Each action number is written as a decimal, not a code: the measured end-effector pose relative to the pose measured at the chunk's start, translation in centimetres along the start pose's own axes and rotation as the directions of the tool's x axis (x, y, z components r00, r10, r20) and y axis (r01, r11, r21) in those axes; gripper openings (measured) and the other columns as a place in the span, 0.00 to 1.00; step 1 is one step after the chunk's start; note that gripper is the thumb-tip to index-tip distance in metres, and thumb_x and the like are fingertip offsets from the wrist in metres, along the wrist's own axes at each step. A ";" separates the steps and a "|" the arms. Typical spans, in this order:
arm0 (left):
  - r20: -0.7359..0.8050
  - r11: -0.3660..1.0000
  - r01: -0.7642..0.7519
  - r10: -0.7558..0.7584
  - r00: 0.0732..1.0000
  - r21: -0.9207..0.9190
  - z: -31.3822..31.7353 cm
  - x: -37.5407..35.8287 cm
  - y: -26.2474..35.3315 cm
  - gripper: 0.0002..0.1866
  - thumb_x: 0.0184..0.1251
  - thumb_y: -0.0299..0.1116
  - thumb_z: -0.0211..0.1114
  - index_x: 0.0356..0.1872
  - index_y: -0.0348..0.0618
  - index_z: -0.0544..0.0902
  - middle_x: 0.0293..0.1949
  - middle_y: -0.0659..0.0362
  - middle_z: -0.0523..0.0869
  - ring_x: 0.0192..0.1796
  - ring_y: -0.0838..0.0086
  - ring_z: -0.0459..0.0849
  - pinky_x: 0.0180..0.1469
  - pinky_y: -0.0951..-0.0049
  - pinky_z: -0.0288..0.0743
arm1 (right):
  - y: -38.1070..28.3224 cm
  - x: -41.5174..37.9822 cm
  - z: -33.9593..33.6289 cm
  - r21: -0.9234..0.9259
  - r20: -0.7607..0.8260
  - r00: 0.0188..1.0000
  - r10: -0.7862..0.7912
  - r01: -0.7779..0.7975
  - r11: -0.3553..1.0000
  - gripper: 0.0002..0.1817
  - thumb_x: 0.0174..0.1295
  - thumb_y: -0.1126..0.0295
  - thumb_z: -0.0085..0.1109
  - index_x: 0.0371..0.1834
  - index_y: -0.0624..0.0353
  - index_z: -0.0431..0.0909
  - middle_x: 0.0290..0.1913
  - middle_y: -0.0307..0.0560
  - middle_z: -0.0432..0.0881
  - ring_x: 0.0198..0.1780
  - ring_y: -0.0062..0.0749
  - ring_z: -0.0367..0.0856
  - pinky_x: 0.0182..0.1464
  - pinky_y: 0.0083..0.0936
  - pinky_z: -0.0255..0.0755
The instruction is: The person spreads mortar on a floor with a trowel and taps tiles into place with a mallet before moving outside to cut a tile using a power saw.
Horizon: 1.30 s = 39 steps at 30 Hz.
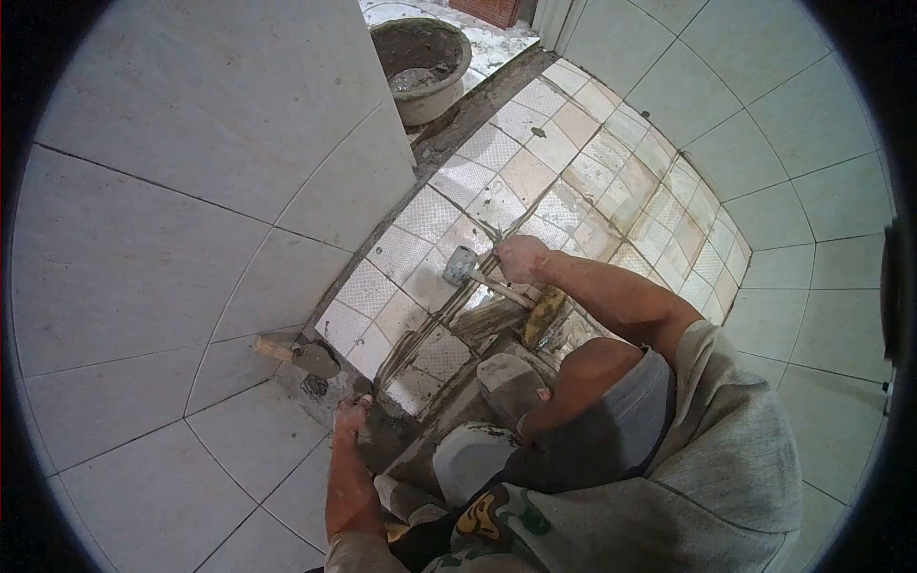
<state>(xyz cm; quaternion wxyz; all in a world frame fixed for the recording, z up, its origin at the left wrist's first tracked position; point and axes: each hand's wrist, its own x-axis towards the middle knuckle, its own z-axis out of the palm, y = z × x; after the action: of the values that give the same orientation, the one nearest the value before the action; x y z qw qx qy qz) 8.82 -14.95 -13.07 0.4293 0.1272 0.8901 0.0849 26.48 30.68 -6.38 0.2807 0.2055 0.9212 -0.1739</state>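
Observation:
My right hand is closed, low over a smeared joint between the patterned floor tiles. What it grips, if anything, is too small to make out. Just beside it lies a mallet with a grey head, its pale handle pointing toward a dirty yellow sponge. My left hand is down at the wet, mortar-smeared floor edge, fingers drawn together; I cannot see what is in them. Near that hand, a mortar-coated trowel with a wooden handle rests against the wall's foot.
Beyond the doorway stands a round tub of wet mortar. Large pale tiles cover the left wall and the right wall. A white rounded object sits between my legs. Grey mortar streaks mark the nearer floor tiles.

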 end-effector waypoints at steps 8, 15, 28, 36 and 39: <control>0.019 0.999 0.037 -0.037 0.999 0.014 2.0 2.3 -3.6 0.22 0.64 0.48 0.58 0.49 0.42 0.83 0.38 0.45 0.86 0.45 0.55 0.85 0.50 0.61 0.74 | -0.1 -0.4 -0.4 0.076 -0.039 0.999 -0.004 0.007 0.997 0.14 0.45 0.69 0.56 0.33 0.63 0.83 0.38 0.59 0.84 0.43 0.51 0.83 0.45 0.42 0.79; 0.048 1.000 -0.019 0.020 0.999 -0.010 0.2 0.5 -0.4 0.25 0.60 0.49 0.61 0.51 0.39 0.83 0.41 0.41 0.86 0.50 0.51 0.83 0.54 0.59 0.73 | 0.3 0.2 0.4 0.075 -0.059 0.998 -0.009 0.014 0.997 0.13 0.46 0.71 0.55 0.35 0.60 0.83 0.38 0.58 0.84 0.43 0.51 0.83 0.46 0.42 0.78; 0.045 0.997 0.028 -0.025 0.999 -0.072 -0.2 -0.6 0.8 0.22 0.61 0.48 0.61 0.48 0.42 0.84 0.33 0.51 0.87 0.39 0.61 0.85 0.47 0.63 0.75 | 0.0 -0.1 0.2 0.056 -0.052 0.999 -0.002 0.005 0.998 0.13 0.47 0.71 0.55 0.36 0.61 0.83 0.39 0.57 0.84 0.44 0.50 0.83 0.47 0.40 0.78; 0.028 0.993 0.023 -0.020 0.999 -0.116 1.3 0.9 -1.5 0.24 0.61 0.48 0.61 0.51 0.42 0.83 0.39 0.49 0.87 0.44 0.57 0.85 0.52 0.62 0.74 | 0.1 -0.4 0.1 0.047 -0.085 0.993 -0.076 0.080 0.996 0.14 0.56 0.65 0.52 0.36 0.65 0.79 0.34 0.62 0.83 0.41 0.56 0.82 0.45 0.46 0.77; 0.034 0.998 0.016 -0.014 0.999 -0.064 1.6 2.0 -2.4 0.23 0.61 0.47 0.61 0.51 0.41 0.83 0.42 0.47 0.87 0.48 0.57 0.85 0.54 0.63 0.74 | 0.0 -0.4 -0.1 0.074 -0.037 0.999 -0.016 0.019 0.997 0.14 0.55 0.64 0.52 0.36 0.65 0.79 0.35 0.63 0.83 0.41 0.56 0.82 0.45 0.45 0.77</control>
<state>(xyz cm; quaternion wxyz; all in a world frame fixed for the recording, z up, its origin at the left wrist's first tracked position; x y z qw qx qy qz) 8.53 -16.54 -16.14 0.4484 0.1080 0.8807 0.1081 26.73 30.58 -6.04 0.2545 0.2108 0.9209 -0.2065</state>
